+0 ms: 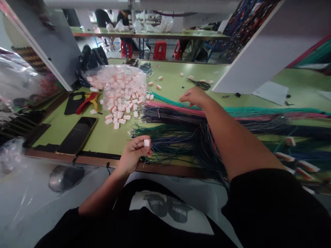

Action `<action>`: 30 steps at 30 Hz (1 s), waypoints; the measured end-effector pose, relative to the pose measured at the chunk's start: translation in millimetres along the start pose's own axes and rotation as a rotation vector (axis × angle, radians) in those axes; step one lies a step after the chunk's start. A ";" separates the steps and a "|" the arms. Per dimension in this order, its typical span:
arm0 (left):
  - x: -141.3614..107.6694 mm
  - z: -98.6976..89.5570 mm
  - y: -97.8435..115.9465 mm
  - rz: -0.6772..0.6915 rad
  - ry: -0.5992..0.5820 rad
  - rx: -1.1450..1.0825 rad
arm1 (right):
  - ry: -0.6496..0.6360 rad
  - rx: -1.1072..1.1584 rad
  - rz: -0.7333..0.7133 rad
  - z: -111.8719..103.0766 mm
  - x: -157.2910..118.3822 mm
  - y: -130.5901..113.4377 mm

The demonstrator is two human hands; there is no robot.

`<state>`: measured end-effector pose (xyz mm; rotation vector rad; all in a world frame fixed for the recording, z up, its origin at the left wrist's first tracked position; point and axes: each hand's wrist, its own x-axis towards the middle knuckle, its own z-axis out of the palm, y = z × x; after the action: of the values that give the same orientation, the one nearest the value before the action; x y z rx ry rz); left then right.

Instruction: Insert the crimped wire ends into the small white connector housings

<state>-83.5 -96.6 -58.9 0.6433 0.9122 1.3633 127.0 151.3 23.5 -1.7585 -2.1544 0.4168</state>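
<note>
Near the table's front edge, my left hand (137, 151) pinches a small white and orange connector housing (147, 142) with a thin wire hanging from it. My right hand (194, 97) reaches over the bundles, just above the teal wires (170, 101). Its fingers are curled, and whether a wire is between them I cannot make out. Below lie pink wires (168, 106) and dark wires (170, 116), their metal-tipped ends pointing left. Another loose bundle of green and dark wires (176, 132) spreads nearer to me.
A clear plastic bag (124, 81) spills many connector housings at the back left. Red and yellow pliers (89, 102) and a phone (77, 135) lie left. Black scissors (200, 84) rest behind my right hand. A slanted grey panel (258, 55) stands at right. People sit at a far table (155, 34).
</note>
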 end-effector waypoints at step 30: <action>-5.9 4.7 11.1 0.088 -0.129 0.274 | -0.565 0.405 -0.447 8.3 -111.2 -54.2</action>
<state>-85.2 -100.4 -46.1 0.9790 0.9840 1.2683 96.1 31.5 31.5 -0.9726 -2.4958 1.2333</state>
